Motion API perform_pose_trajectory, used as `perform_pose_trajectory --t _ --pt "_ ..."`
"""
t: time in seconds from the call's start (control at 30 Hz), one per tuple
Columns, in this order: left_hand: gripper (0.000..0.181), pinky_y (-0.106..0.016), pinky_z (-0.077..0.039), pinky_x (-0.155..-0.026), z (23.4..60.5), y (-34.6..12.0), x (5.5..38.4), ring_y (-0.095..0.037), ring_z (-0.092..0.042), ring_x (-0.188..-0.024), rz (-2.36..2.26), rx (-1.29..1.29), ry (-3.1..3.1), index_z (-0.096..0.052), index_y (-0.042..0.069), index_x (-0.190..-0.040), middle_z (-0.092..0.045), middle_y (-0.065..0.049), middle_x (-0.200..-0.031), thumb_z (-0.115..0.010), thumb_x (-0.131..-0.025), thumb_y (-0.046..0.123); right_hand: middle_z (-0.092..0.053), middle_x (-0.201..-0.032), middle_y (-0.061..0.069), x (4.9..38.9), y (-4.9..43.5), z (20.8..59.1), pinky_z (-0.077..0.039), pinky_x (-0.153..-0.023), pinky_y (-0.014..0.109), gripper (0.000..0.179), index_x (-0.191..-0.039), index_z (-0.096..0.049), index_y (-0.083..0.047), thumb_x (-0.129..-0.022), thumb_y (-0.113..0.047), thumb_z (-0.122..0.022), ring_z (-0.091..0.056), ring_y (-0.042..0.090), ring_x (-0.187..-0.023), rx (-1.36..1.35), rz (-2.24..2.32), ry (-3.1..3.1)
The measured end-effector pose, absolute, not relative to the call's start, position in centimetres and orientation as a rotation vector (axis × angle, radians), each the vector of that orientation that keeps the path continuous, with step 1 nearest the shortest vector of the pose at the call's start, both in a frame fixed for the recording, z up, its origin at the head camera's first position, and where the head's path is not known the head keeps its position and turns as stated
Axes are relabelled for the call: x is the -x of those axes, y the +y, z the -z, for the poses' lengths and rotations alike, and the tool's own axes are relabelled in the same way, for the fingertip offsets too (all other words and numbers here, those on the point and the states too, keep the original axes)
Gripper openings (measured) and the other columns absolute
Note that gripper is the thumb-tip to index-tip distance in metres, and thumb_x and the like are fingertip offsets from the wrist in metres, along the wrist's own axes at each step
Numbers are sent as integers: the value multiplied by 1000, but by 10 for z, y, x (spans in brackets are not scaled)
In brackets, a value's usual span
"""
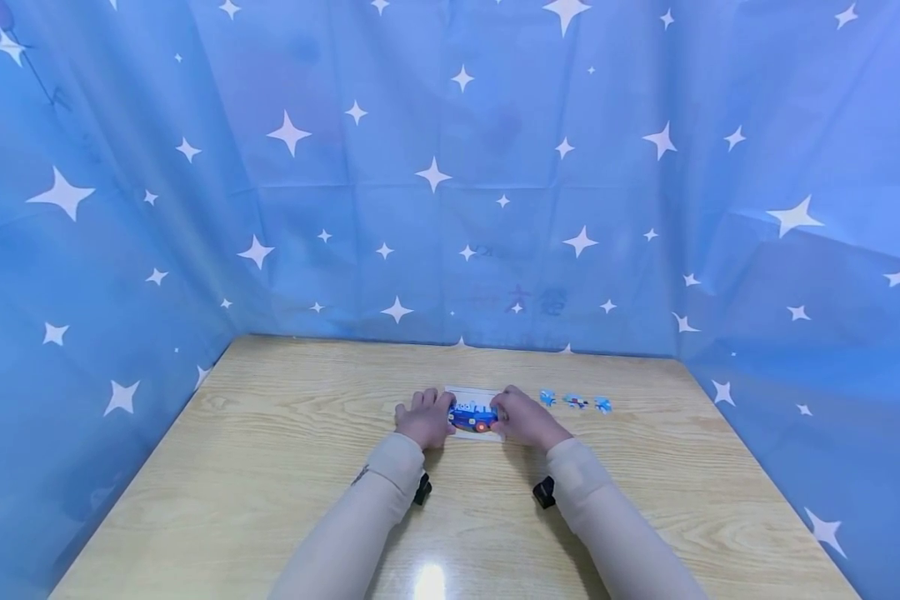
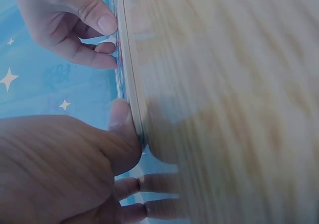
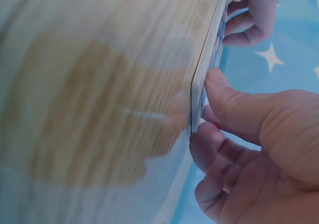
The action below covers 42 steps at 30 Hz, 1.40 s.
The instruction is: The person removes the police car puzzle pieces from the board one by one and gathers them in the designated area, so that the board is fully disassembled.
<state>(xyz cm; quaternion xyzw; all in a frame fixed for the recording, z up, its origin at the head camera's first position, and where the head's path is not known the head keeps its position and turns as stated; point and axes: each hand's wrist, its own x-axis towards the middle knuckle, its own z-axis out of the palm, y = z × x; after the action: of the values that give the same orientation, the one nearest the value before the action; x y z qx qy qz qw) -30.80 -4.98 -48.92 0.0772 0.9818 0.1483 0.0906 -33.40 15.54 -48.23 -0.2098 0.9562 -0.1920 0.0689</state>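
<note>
A small jigsaw puzzle board (image 1: 474, 417) with a pale border lies flat on the wooden table. Its picture shows a blue vehicle with a round red and orange part. My left hand (image 1: 426, 418) grips the board's left side, thumb along the near edge; its other fingers spread on the table. On the right side, my right hand (image 1: 527, 417) holds the board between thumb and fingers. From the right wrist, the thumb (image 3: 227, 92) rests on the board's edge (image 3: 198, 92), with the fingertips beside its corner. Both hands cover parts of the picture.
Three loose blue jigsaw pieces, a left one (image 1: 547, 397), a middle one (image 1: 575, 402) and a right one (image 1: 603, 405), lie right of the right hand. A blue star-patterned curtain (image 1: 435, 250) encloses the table (image 1: 285, 500) at the back and sides.
</note>
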Motion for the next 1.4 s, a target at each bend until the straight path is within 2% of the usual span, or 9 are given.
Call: perform_pose_trajectory --t 0.13,0.2,0.37,0.5,0.77,1.0,1.17,1.4 --pt "54 -55 -36 -94 489 -49 308 -30 -36 -130 -388 -254 2927 -42 35 -152 -38 -9 -150 -61 -102 37 -55 -101 4 336 155 483 -49 -82 39 32 -121 -68 1 -93 -12 -76 -52 17 -86 630 592 2875" --pt "54 -57 -36 -95 490 -50 309 -31 -35 -133 -350 -285 2918 -40 40 -153 -35 -11 -153 -59 -103 36 -55 -102 5 336 155 483 -50 -82 39 32 -122 -68 2 -93 -11 -75 -52 17 -86 639 609 2867" --pt "52 -53 -37 -91 486 -50 306 -31 -35 -132 -313 -352 2891 -40 45 -154 -33 -15 -152 -54 -105 35 -56 -103 5 335 156 483 -51 -83 40 33 -122 -67 2 -93 -10 -75 -55 17 -87 644 612 2864" --pt "51 -49 -35 -83 485 -49 304 -29 -37 -120 -289 -361 2894 -40 45 -154 -37 -13 -143 -54 -105 35 -55 -102 6 335 156 483 -51 -83 40 33 -122 -67 2 -93 -11 -75 -56 17 -87 632 598 2856" --pt "51 -52 -37 -89 488 -49 305 -30 -35 -131 -282 -351 2893 -40 46 -154 -31 -14 -155 -52 -106 36 -56 -108 8 334 154 479 -51 -86 41 28 -118 -64 0 -93 -6 -74 -56 19 -93 603 647 2837" --pt "52 -49 -36 -84 486 -48 305 -28 -37 -118 -291 -362 2891 -40 46 -154 -38 -13 -140 -54 -105 34 -62 -107 8 337 151 481 -52 -90 42 22 -111 -65 -1 -91 1 -74 -60 22 -98 513 706 2862" --pt "52 -52 -38 -90 484 -49 305 -30 -36 -130 -268 -367 2899 -39 45 -155 -32 -14 -153 -52 -106 36 -62 -108 9 341 152 480 -52 -94 44 22 -110 -69 -2 -90 6 -72 -61 24 -102 534 700 2883" --pt "52 -48 -36 -85 484 -51 304 -28 -37 -120 -285 -373 2889 -39 45 -155 -35 -13 -148 -52 -106 35 -61 -102 7 345 152 484 -52 -90 42 20 -107 -69 -2 -89 7 -73 -60 22 -95 523 739 2858"
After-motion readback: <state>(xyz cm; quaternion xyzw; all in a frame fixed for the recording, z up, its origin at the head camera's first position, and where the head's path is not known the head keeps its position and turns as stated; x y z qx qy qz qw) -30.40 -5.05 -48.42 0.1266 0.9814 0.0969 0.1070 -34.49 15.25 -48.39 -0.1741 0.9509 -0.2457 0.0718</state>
